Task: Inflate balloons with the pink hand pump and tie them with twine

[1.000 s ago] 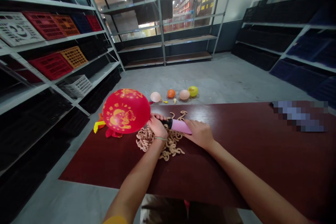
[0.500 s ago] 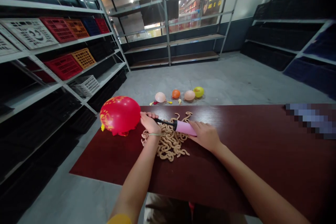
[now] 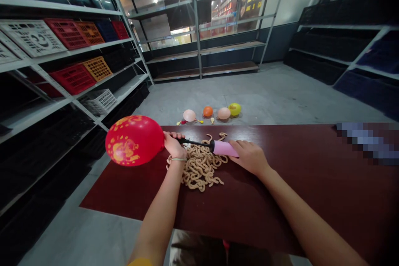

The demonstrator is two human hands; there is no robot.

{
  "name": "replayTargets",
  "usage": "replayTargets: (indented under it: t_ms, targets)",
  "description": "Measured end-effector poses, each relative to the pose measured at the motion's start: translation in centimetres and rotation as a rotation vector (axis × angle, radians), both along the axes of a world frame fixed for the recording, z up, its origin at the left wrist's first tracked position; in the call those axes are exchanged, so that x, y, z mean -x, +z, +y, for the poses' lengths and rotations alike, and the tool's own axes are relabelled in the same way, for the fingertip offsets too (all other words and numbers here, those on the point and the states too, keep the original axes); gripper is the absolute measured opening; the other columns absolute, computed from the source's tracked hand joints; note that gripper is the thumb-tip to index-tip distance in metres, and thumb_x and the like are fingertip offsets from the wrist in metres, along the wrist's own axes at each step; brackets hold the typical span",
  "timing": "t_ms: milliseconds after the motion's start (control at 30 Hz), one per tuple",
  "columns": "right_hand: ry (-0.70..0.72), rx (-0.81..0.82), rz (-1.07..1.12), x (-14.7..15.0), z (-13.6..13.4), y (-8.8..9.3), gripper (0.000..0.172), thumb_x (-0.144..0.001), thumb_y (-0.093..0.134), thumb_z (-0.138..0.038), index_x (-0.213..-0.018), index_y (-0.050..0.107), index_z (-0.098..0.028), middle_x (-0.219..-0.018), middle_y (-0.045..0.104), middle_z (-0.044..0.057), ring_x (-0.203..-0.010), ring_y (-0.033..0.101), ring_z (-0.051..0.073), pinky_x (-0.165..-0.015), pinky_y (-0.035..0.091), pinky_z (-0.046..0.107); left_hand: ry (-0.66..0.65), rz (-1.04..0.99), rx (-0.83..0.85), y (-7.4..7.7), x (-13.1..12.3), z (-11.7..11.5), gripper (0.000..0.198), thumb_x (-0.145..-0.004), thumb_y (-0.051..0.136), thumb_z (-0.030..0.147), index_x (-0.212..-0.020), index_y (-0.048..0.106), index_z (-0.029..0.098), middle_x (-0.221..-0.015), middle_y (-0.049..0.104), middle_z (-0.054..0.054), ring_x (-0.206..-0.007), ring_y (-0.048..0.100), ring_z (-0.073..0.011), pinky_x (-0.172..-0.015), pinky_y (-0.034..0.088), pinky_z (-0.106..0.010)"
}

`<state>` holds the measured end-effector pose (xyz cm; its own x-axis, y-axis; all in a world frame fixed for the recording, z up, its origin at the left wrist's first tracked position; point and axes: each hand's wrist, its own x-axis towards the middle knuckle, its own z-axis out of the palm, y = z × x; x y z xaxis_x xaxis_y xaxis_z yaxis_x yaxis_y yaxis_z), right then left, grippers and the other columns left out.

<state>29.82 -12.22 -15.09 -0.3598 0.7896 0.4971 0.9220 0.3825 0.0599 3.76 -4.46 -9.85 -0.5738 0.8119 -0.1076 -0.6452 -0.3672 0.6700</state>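
A red balloon (image 3: 134,140) with yellow printing swells out to the left of my left hand (image 3: 174,144). The fingers of that hand are closed round the balloon's neck and the black nozzle end of a hand pump. From there a thin black rod (image 3: 199,143) runs right into the pump's pink barrel (image 3: 225,149). My right hand (image 3: 251,157) is wrapped round the far end of the barrel. Below the pump lies a heap of tan, curled, worm-like pieces (image 3: 201,168) on the dark red table. The join of balloon and nozzle is hidden by my left fingers.
Beyond the far edge of the table (image 3: 280,191), several balloons lie on the floor, among them an orange one (image 3: 208,112) and a yellow-green one (image 3: 235,109). Shelves with crates (image 3: 73,79) stand at left. A pixelated patch covers something at the table's right.
The balloon looks larger and has shifted left, with more of its printing showing. My right hand and the pink barrel have moved right, exposing more rod. The yellow bit by the balloon is out of sight.
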Motion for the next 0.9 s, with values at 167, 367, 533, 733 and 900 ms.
replayTargets:
  t_ms: [167, 367, 533, 733, 900]
  targets:
    - [0.045, 0.016, 0.053, 2.1, -0.8, 0.1, 0.046, -0.091, 0.052, -0.049, -0.122, 0.06, -0.017, -0.096, 0.07, 0.008, -0.081, 0.061, 0.022, -0.069, 0.033, 0.031, 0.004, -0.003, -0.002, -0.2, -1.9, -1.0, 0.022, -0.096, 0.043, 0.03, -0.076, 0.037, 0.022, -0.054, 0.034, 0.008, -0.04, 0.036, -0.0068, -0.043, 0.032, -0.022]
    - [0.034, 0.054, 0.138, 3.3, -0.9, 0.2, 0.05, -0.092, 0.051, -0.053, -0.126, 0.056, -0.018, -0.101, 0.07, 0.007, -0.083, 0.063, 0.021, -0.071, 0.036, 0.03, -0.163, 0.052, -0.062, -0.7, -5.3, -1.9, 0.028, -0.089, 0.056, 0.037, -0.075, 0.036, 0.023, -0.053, 0.034, 0.009, -0.041, 0.039, -0.0078, -0.045, 0.036, -0.023]
    - [0.053, 0.039, 0.047, 1.5, -0.2, 0.6, 0.048, -0.093, 0.049, -0.054, -0.122, 0.059, -0.018, -0.097, 0.07, 0.007, -0.083, 0.062, 0.021, -0.071, 0.033, 0.031, -0.051, 0.065, -0.01, 0.0, -1.8, -0.9, 0.026, -0.093, 0.049, 0.039, -0.078, 0.036, 0.022, -0.054, 0.035, 0.009, -0.042, 0.039, -0.007, -0.049, 0.038, -0.023]
    - [0.05, 0.064, 0.076, 2.2, -0.1, 0.1, 0.05, -0.091, 0.051, -0.054, -0.125, 0.057, -0.018, -0.1, 0.07, 0.008, -0.085, 0.062, 0.022, -0.072, 0.034, 0.031, 0.05, 0.064, -0.021, 0.5, -1.2, -1.0, 0.025, -0.094, 0.046, 0.036, -0.076, 0.035, 0.022, -0.054, 0.031, 0.01, -0.041, 0.035, -0.0063, -0.046, 0.034, -0.021]
    - [0.004, 0.089, 0.165, 3.2, -0.8, 0.1, 0.052, -0.091, 0.051, -0.056, -0.129, 0.055, -0.02, -0.104, 0.069, 0.008, -0.086, 0.063, 0.021, -0.072, 0.037, 0.029, -0.104, 0.132, -0.073, -0.2, -5.8, -2.4, 0.03, -0.09, 0.051, 0.04, -0.071, 0.036, 0.022, -0.052, 0.034, 0.009, -0.04, 0.039, -0.0075, -0.047, 0.038, -0.022]
